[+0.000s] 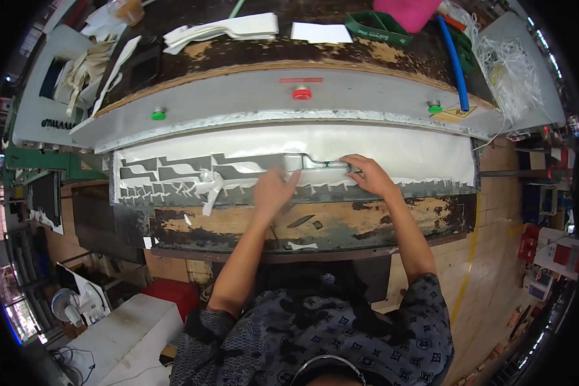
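A white sheet point(399, 151) lies across the dark cutting board of a press. On it sits a narrow, curved metal cutting die point(326, 163) that looks like a thin-walled outline. My right hand point(372, 178) has its thumb and fingers closed on the die's right end. At the die's left end is my left hand point(274, 191), thumb stretched upward and the other fingers smeared by motion. Whether it grips the die or a bit of white sheet is unclear. Left of it, the sheet has several cut-out gaps, with white scraps point(209, 186) along the near edge.
Above the board runs the grey press beam point(238, 96) with a red button point(302, 94) and green buttons. On its top lie stacked white cut pieces point(225, 29), a green tray point(377, 29) and a blue bar point(453, 64). A worn wooden ledge point(341, 225) borders the near side.
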Tool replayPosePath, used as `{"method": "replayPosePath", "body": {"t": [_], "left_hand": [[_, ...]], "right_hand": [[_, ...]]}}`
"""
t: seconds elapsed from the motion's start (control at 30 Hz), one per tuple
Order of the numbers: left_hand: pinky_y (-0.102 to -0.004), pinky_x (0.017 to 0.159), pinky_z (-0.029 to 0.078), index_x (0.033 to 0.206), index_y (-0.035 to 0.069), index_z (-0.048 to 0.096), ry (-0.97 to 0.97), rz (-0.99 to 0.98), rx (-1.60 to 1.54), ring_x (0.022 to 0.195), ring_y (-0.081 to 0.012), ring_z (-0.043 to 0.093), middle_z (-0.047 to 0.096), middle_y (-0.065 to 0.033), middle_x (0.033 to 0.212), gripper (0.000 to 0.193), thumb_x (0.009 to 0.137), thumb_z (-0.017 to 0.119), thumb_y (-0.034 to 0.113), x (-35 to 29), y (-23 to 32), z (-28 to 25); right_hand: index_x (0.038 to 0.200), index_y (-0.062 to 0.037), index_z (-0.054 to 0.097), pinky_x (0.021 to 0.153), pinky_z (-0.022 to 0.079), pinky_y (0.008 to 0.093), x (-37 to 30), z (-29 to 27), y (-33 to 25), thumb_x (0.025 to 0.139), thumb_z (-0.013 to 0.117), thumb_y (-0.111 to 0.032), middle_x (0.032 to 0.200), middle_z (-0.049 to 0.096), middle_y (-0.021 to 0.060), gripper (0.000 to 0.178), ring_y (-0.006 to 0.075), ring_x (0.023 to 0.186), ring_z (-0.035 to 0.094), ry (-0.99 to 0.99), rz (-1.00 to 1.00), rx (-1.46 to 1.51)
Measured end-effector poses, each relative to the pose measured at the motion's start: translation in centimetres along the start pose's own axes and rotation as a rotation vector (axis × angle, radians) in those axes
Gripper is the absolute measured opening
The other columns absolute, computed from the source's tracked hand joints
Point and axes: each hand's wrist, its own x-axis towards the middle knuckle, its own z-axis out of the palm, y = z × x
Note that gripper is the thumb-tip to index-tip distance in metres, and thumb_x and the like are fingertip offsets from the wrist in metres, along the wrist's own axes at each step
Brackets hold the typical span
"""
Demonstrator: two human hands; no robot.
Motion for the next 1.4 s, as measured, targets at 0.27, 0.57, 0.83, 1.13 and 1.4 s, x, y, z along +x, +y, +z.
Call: {"method": "replayPosePath", "body": {"t": [0.27, 0.57, 0.83, 1.13, 1.4], "left_hand": [[-0.0544, 0.114, 0.041, 0.146, 0.005, 0.057, 0.246, 0.509, 0.034, 0.131, -0.0422, 0.058, 0.062, -0.0218, 0.143, 0.068, 0.084, 0.084, 0.015, 0.2, -1.7, 3.8], [-0.0523, 0.117, 0.042, 0.131, 0.002, 0.070, 0.413, 0.447, -0.197, 0.119, -0.0367, 0.070, 0.076, -0.0192, 0.124, 0.055, 0.081, 0.089, 0.012, -1.6, -6.2, 6.8], [-0.0517, 0.113, 0.046, 0.113, 0.001, 0.077, 0.455, 0.480, -0.142, 0.114, -0.0340, 0.073, 0.078, -0.0194, 0.115, 0.031, 0.085, 0.084, 0.011, -1.5, -6.3, 6.4], [-0.0546, 0.116, 0.040, 0.113, -0.002, 0.075, 0.451, 0.361, -0.148, 0.116, -0.0350, 0.072, 0.077, -0.0197, 0.114, 0.024, 0.091, 0.077, 0.008, -3.4, -5.1, 7.3], [-0.0571, 0.118, 0.035, 0.132, -0.002, 0.067, 0.486, 0.397, -0.150, 0.130, -0.0380, 0.063, 0.071, -0.0212, 0.128, 0.041, 0.093, 0.073, 0.008, -5.1, -4.8, 8.6]], "right_hand": [[0.121, -0.0068, 0.076, 0.118, 0.040, 0.0517, -4.3, 3.8, 3.9, 0.080, 0.091, -0.022, 0.129, 0.073, 0.0153, 0.046, 0.0317, 0.129, 0.064, 0.459, 0.176, -0.091], [0.119, -0.0041, 0.079, 0.127, 0.029, 0.0560, -5.7, 4.5, 3.6, 0.081, 0.088, -0.010, 0.120, 0.078, 0.0178, 0.039, 0.0294, 0.131, 0.066, 0.452, 0.110, -0.090], [0.124, 0.0013, 0.075, 0.129, 0.028, 0.0543, -5.9, 4.1, 4.0, 0.085, 0.084, -0.005, 0.131, 0.073, 0.0201, 0.041, 0.0321, 0.124, 0.071, 0.410, 0.102, -0.033], [0.121, 0.0026, 0.076, 0.127, 0.034, 0.0530, -6.9, 4.4, 4.2, 0.085, 0.083, -0.001, 0.128, 0.075, 0.0190, 0.036, 0.0302, 0.121, 0.073, 0.432, 0.142, 0.010], [0.120, 0.0033, 0.076, 0.126, 0.035, 0.0534, -6.5, 3.6, 4.6, 0.085, 0.082, 0.001, 0.127, 0.076, 0.0192, 0.036, 0.0283, 0.122, 0.072, 0.416, 0.129, 0.054]]}}
